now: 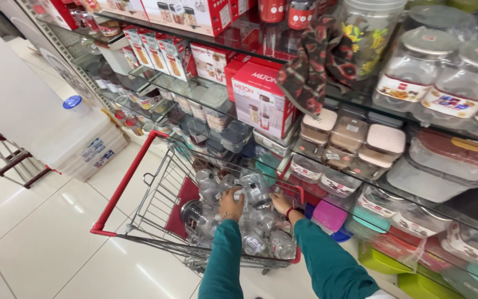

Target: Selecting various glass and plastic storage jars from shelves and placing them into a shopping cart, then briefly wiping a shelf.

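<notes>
- Head view: both hands, left hand [231, 202] and right hand [281, 202], close around one plastic-wrapped clear jar [255, 188] held above the heaped jars in the shopping cart [139, 235].
- Best kept gripped from both sides, since the wrap looks slippery.
- Glass shelves [206, 94] crowd the right; open floor [40, 243] lies left.

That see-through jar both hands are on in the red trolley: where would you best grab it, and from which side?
Probably from above, one palm on each side wall, as the left hand and right hand are placed now. The clear jar lies on top of the heap in the cart; other jars crowd its sides and underside, so only its upper half is free.
</notes>
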